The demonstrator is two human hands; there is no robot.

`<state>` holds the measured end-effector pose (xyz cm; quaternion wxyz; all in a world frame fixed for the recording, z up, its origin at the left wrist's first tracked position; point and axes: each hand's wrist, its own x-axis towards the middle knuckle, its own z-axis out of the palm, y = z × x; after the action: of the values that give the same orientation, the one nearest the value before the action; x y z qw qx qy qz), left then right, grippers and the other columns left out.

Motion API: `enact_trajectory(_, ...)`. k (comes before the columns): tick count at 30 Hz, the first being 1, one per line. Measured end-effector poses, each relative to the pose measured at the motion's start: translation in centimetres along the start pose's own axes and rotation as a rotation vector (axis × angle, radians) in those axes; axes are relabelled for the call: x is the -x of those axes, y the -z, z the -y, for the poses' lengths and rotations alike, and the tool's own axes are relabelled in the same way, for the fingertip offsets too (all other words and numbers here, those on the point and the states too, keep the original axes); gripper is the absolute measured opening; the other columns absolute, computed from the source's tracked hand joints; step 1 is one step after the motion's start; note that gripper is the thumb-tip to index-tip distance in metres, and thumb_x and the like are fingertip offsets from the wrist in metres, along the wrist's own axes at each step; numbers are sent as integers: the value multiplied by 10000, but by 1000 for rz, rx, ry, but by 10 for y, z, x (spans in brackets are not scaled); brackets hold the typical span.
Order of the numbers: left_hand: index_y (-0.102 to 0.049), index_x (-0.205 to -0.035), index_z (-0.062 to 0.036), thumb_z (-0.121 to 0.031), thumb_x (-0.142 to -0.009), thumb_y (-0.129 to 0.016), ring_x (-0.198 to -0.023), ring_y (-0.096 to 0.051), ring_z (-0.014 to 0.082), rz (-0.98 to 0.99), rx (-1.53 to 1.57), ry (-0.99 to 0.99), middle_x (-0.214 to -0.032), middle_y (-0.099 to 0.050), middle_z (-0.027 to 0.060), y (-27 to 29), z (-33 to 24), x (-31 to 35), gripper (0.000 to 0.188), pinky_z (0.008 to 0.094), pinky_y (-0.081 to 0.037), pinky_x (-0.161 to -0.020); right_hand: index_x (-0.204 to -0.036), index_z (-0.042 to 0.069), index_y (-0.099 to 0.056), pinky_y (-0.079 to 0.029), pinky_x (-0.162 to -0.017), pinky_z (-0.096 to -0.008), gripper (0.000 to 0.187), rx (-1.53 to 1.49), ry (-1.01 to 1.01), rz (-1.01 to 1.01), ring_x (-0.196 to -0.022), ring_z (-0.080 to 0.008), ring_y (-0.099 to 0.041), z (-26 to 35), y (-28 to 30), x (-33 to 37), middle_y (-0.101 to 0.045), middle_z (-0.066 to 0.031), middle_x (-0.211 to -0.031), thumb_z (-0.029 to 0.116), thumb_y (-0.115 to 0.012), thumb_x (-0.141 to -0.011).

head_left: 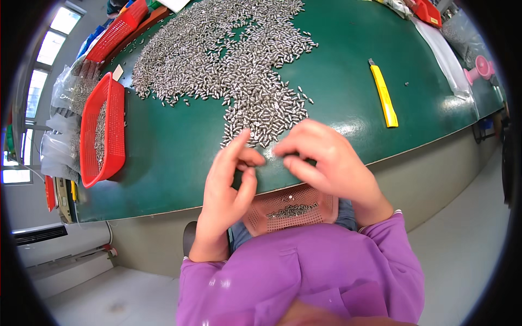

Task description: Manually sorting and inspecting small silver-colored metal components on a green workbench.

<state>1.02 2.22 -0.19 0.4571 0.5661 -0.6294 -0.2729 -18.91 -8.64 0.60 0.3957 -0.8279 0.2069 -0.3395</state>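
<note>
A big spread of small silvery metal pieces (261, 108), shaped like short pointed pins, covers much of the green table and narrows toward me. At its near edge, my left hand (225, 182) has its fingers half bent and apart, with the index fingertip beside the pieces. Opposite it, my right hand (329, 160) is bent, showing a gap between thumb and index finger. Nothing is visible in either hand, and the fingertips are slightly blurred. Below them a pink mesh basket (255, 220) rests on my lap, holding a small heap of the same pieces.
On the green table (179, 146), a red basket (120, 130) of metal pieces stands at left, near plastic bags (60, 146). Another red basket (117, 32) is at the far left. A yellow utility knife (384, 98) lies right. A pink object (481, 68) is at the far right.
</note>
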Motion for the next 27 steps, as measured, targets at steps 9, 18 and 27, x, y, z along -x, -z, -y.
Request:
enact_trajectory(9,-477,-1464,-18,128,-819,-633,-1054,-599,273,-144,-356,-117,-1119,-668,110,-13,-8,-9,680,390,-479,-956,-1026,66,-671,-510,-760,-435,170,257,-67,-120,-897,-321,-615,5,-18,-3,-594,-105,-967,56,-684,-857)
enact_trajectory(18,-469,-1467,-17,116,-813,-664,-936,-612,244,-145,-259,-59,-1024,-673,85,-14,-5,-7,695,374,-494,-870,-967,79,-692,-523,-752,-423,146,243,-30,-115,-879,-306,-637,4,-16,-3,-634,-83,-936,58,-714,-825)
enact_trajectory(27,-477,-1449,-9,110,-824,-669,-903,-601,227,-143,-288,-31,-1004,-676,86,-20,-9,-14,664,360,-510,-835,-963,58,-684,-523,-742,-428,150,227,-19,-155,-840,-314,-642,2,-16,-4,-644,-99,-899,52,-727,-819)
